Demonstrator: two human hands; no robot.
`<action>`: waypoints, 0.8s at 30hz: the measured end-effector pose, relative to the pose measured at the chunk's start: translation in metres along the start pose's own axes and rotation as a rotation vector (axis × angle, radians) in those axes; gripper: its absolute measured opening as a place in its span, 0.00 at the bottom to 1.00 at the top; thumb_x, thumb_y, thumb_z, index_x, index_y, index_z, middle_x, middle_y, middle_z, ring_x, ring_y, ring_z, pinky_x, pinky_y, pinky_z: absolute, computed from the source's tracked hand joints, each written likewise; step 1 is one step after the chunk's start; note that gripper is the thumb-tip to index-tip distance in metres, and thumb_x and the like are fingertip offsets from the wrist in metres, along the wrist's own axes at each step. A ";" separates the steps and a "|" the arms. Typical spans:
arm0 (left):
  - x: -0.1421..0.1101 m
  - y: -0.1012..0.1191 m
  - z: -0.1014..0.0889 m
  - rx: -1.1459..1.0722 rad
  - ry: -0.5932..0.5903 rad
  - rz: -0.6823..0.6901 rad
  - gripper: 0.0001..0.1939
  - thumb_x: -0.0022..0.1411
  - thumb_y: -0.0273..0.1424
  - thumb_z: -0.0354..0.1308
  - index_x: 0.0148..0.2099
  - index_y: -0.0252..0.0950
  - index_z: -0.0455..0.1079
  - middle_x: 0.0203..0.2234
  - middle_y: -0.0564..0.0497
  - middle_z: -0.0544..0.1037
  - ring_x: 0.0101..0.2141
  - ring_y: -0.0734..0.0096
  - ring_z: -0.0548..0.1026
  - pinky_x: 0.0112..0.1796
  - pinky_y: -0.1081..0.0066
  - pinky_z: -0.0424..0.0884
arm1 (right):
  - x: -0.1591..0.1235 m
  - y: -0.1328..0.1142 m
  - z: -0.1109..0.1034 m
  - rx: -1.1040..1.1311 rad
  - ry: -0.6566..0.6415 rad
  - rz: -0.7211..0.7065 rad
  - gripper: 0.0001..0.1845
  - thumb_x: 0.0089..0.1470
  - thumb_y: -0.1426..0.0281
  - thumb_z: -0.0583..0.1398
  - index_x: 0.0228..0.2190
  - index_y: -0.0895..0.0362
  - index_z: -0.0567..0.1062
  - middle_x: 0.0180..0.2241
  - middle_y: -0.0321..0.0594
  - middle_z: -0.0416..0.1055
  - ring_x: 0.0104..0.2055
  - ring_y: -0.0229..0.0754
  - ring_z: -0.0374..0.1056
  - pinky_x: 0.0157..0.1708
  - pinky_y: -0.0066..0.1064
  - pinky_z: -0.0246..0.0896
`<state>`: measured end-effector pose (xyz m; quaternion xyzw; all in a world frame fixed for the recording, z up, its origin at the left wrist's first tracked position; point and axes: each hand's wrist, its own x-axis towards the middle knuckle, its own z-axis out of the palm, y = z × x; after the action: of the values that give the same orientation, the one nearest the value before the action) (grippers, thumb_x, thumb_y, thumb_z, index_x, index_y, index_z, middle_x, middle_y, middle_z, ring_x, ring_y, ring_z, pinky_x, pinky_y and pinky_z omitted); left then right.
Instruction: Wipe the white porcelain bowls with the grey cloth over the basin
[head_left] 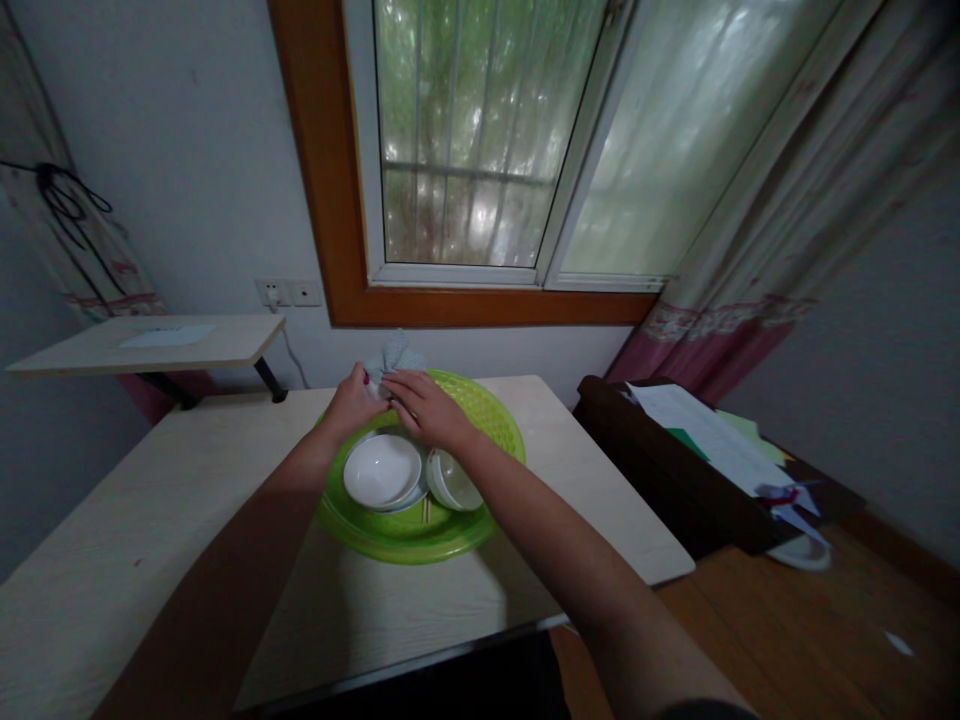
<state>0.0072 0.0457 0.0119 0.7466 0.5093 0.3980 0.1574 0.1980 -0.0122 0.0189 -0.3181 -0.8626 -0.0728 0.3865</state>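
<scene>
Above the back of a round green plastic tray (420,550), my two hands meet at a light blue-grey cloth (395,355). My left hand (351,405) is closed beside the cloth, on its left. Something whitish shows between the hands, but its shape is mostly hidden. My right hand (429,408) presses on the cloth with its fingers bent together. Below the hands, a white bowl (382,470) sits stacked on other dishware in the tray. Next to it, partly behind my right forearm, more white bowls (454,482) lean tilted. Thin sticks like chopsticks (426,510) lie between them.
The tray stands on a pale wooden table (187,510). A small raised shelf (225,345) with a paper sheet (169,336) is at the back left. To the right, a dark brown piece of furniture (645,470) carries papers (697,435). A window (480,150) is behind.
</scene>
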 end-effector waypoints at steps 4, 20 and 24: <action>-0.001 0.001 0.002 -0.006 -0.031 0.005 0.27 0.44 0.42 0.69 0.37 0.41 0.56 0.28 0.55 0.70 0.29 0.69 0.69 0.30 0.70 0.62 | -0.003 0.008 0.002 -0.032 0.054 0.043 0.24 0.67 0.67 0.56 0.62 0.54 0.69 0.65 0.51 0.62 0.65 0.50 0.60 0.65 0.48 0.59; -0.002 -0.001 0.006 -0.013 -0.023 0.035 0.26 0.46 0.43 0.69 0.42 0.39 0.61 0.33 0.50 0.76 0.31 0.66 0.74 0.31 0.70 0.66 | -0.003 0.009 -0.006 -0.248 0.072 0.333 0.27 0.70 0.60 0.52 0.66 0.54 0.66 0.67 0.40 0.63 0.68 0.55 0.51 0.68 0.52 0.49; -0.001 0.000 0.004 0.023 -0.013 0.028 0.26 0.46 0.41 0.69 0.42 0.39 0.61 0.36 0.47 0.77 0.35 0.64 0.76 0.33 0.69 0.68 | -0.006 0.019 -0.004 -0.210 0.076 0.421 0.27 0.71 0.60 0.50 0.64 0.57 0.67 0.64 0.44 0.67 0.69 0.54 0.52 0.69 0.52 0.47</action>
<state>0.0104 0.0453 0.0092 0.7580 0.5022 0.3896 0.1465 0.2150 -0.0014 0.0153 -0.5267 -0.7497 -0.0918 0.3899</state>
